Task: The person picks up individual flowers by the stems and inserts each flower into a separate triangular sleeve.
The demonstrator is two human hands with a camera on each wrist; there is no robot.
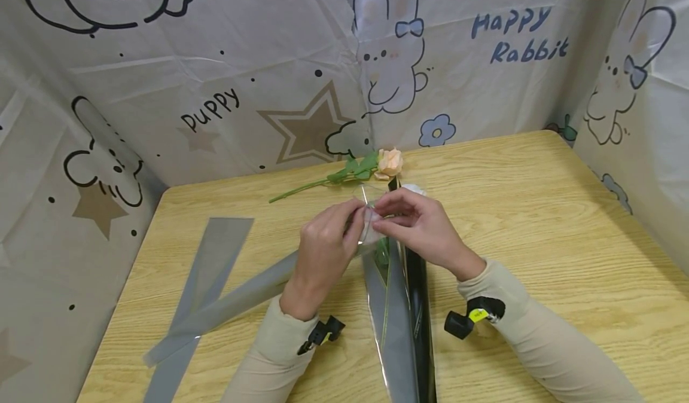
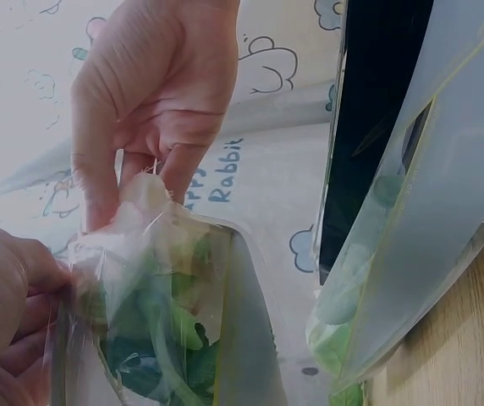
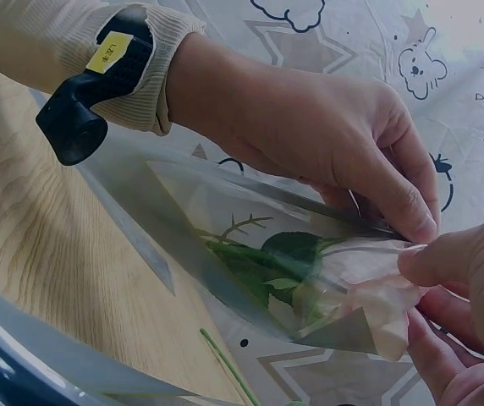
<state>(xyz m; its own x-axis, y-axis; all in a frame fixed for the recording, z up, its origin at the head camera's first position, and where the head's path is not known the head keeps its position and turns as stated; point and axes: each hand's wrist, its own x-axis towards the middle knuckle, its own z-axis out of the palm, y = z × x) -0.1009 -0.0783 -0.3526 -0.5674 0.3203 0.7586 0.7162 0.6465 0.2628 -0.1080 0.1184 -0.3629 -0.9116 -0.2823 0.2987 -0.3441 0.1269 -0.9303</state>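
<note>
A grey, see-through flower sleeve (image 1: 253,286) slants up from the lower left, with a pale pink rose (image 3: 369,288) and its green leaves inside the upper end. My left hand (image 1: 325,244) pinches the sleeve's rim between thumb and fingers; the left wrist view has this hand (image 2: 9,313) at its left edge. Facing it, my right hand (image 1: 425,226) pinches the petals at the sleeve's mouth. The right wrist view shows the right thumb and fingers (image 3: 428,262) around the bloom. From the head, the hands partly hide the flower.
Below the hands lie a grey sleeved flower (image 1: 395,331) and a black sleeve (image 1: 422,319), with a white bloom (image 1: 413,189) near its top. Behind is a loose peach rose (image 1: 390,164). Another flat grey sleeve (image 1: 220,253) lies left on the wooden table (image 1: 538,223). Printed cloth (image 1: 290,44) surrounds the table.
</note>
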